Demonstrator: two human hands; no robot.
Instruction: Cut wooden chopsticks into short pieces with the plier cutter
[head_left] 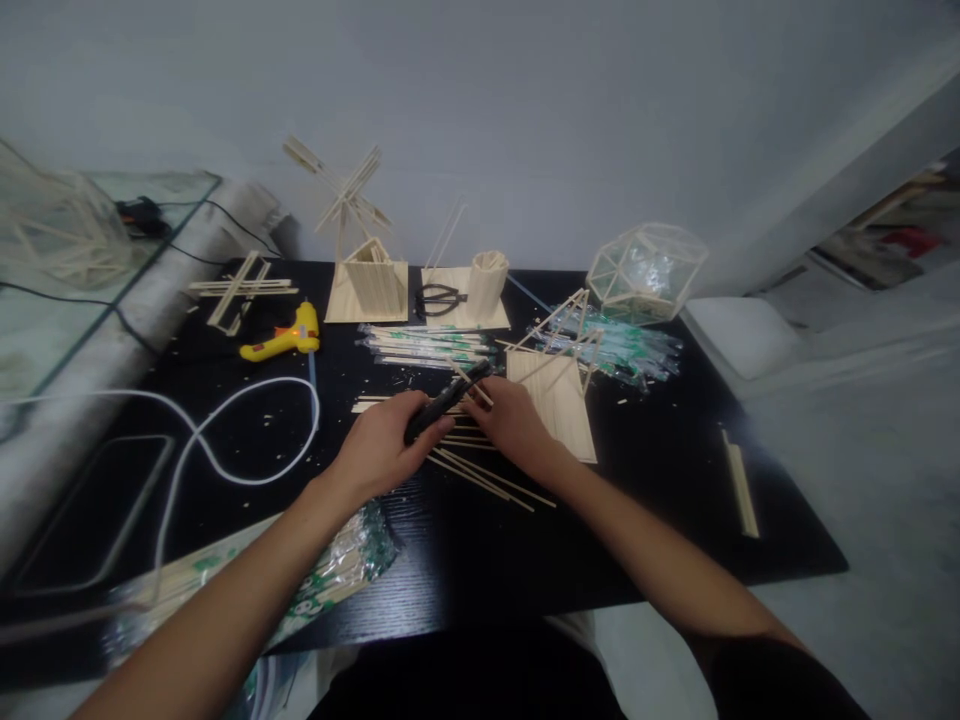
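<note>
Wooden stick (481,394) pinched in right hand (514,415); left hand (384,440) grips black tool (433,411).

Matt wooden sticks (481,482), glossy plastic wrappers (634,348), dark tool (441,404) perhaps of smooth plastic

Blk bench (465,570). L hand (382,440): grip round dark tool (444,402). R hand (514,415): pinching thin stick (474,385) nr tool's far end. Loose sticks (484,481) just below hands. Yel. glue gun (292,336) to L, wht cable (251,483) looped nr it. At back: wooden tower (375,285) on sq. base (340,295), pliers (442,296) by 2nd tower (489,288), clear faceted box (645,270) far R.
</note>
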